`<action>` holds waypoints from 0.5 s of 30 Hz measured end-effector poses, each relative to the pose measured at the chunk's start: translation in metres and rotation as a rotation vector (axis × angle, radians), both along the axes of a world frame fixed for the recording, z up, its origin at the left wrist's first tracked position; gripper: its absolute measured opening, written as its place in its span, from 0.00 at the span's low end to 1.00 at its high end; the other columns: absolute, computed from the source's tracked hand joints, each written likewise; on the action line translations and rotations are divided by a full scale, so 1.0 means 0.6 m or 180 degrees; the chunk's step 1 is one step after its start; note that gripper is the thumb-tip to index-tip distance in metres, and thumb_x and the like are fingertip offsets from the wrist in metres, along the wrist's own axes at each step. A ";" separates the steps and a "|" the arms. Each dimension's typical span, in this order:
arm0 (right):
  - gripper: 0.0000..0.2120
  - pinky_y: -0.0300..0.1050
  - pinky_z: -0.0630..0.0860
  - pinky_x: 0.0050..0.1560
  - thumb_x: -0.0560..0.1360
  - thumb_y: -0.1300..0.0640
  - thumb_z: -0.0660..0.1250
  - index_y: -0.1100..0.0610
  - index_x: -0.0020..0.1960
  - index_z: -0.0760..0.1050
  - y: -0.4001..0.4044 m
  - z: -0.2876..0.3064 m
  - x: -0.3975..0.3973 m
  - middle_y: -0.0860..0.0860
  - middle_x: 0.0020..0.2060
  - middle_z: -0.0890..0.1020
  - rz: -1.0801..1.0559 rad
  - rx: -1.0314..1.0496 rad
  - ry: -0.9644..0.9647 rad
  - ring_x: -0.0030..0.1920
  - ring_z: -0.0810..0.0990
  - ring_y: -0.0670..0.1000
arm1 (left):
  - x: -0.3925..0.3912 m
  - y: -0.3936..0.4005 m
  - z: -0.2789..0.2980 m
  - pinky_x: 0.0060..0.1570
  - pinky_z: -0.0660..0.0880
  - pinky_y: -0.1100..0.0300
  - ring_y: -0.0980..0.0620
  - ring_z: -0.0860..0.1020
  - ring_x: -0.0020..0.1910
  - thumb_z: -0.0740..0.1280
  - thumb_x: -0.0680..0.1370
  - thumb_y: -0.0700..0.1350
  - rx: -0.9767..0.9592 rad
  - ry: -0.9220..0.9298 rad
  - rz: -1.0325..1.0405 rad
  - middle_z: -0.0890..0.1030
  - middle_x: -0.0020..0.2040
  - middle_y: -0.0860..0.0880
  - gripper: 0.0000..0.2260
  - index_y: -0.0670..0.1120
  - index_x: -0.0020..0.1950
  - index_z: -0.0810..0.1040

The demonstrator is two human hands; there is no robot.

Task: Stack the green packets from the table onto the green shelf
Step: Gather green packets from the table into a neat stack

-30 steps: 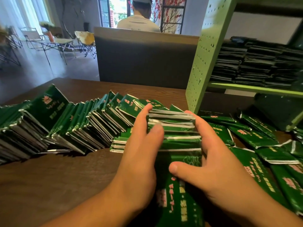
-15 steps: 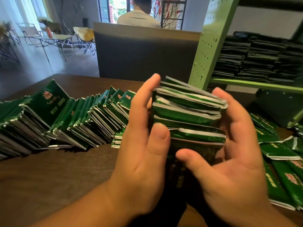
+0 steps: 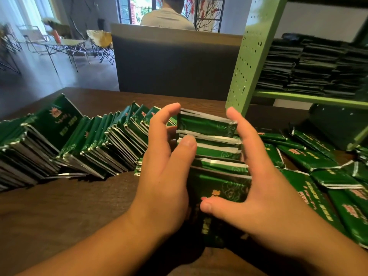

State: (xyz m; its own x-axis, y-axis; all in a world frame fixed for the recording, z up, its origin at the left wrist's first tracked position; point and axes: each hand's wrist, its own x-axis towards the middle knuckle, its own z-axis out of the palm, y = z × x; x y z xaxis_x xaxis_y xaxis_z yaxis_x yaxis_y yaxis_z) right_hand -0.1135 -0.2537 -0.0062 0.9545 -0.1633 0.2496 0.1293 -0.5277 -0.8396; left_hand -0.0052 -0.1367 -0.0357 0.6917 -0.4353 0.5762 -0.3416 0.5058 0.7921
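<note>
Bundle (image 3: 211, 148) now lower than a half-second ago, clamped between left hand (image 3: 165, 176) and right hand (image 3: 264, 188); squared, shelf (image 3: 310, 97) at two o'clock next.

Grey partition (image 3: 175, 64), seated person (image 3: 167, 18) behind; folding chairs (image 3: 99, 42), bright windows (image 3: 35, 12) left

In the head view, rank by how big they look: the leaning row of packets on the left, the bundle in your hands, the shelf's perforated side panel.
1. Leaning row
2. Side panel
3. Bundle

The bundle is nearest the camera, so its true size is unsure.
</note>
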 end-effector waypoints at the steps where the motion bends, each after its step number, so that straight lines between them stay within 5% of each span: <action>1: 0.58 0.31 0.77 0.57 0.65 0.62 0.81 0.20 0.71 0.49 0.000 -0.002 0.001 0.24 0.61 0.75 -0.0040 0.0035 -0.0099 0.59 0.80 0.35 | 0.000 -0.001 0.003 0.43 0.76 0.75 0.69 0.81 0.48 0.61 0.76 0.44 0.0044 -0.0062 0.0025 0.81 0.48 0.71 0.19 0.50 0.67 0.67; 3: 0.56 0.32 0.78 0.55 0.65 0.64 0.80 0.23 0.72 0.53 -0.004 -0.004 0.000 0.31 0.59 0.80 -0.0133 0.0154 -0.0306 0.57 0.83 0.39 | 0.004 -0.003 0.007 0.42 0.74 0.78 0.73 0.80 0.48 0.59 0.76 0.41 0.0071 -0.0146 0.0028 0.80 0.47 0.74 0.18 0.50 0.65 0.67; 6: 0.53 0.31 0.78 0.53 0.66 0.64 0.80 0.30 0.76 0.56 -0.009 -0.004 -0.003 0.34 0.59 0.81 -0.0212 0.0344 -0.0574 0.58 0.82 0.40 | 0.016 0.001 0.009 0.46 0.79 0.67 0.57 0.84 0.51 0.64 0.73 0.49 -0.0088 0.0010 -0.0123 0.84 0.51 0.59 0.22 0.55 0.67 0.70; 9: 0.55 0.32 0.78 0.55 0.66 0.68 0.80 0.34 0.78 0.55 -0.012 -0.007 -0.001 0.31 0.61 0.79 -0.0232 0.0324 -0.0710 0.61 0.80 0.38 | 0.019 0.005 0.007 0.48 0.80 0.61 0.51 0.83 0.54 0.62 0.73 0.51 -0.0083 -0.0031 -0.0092 0.84 0.55 0.54 0.21 0.58 0.66 0.72; 15: 0.64 0.44 0.76 0.66 0.61 0.61 0.85 0.25 0.76 0.47 -0.016 -0.016 0.010 0.27 0.64 0.75 0.0164 0.0409 0.0036 0.66 0.76 0.36 | 0.039 -0.009 0.010 0.45 0.66 0.85 0.85 0.71 0.44 0.53 0.79 0.23 0.0432 0.0074 -0.0260 0.74 0.47 0.58 0.18 0.34 0.67 0.66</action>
State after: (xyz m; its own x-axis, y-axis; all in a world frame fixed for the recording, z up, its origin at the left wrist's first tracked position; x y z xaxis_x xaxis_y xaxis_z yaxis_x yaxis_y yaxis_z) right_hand -0.1072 -0.2633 -0.0158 0.9651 -0.1440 0.2189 0.1435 -0.4086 -0.9014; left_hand 0.0180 -0.1422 -0.0296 0.6633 -0.5634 0.4926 -0.2844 0.4191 0.8623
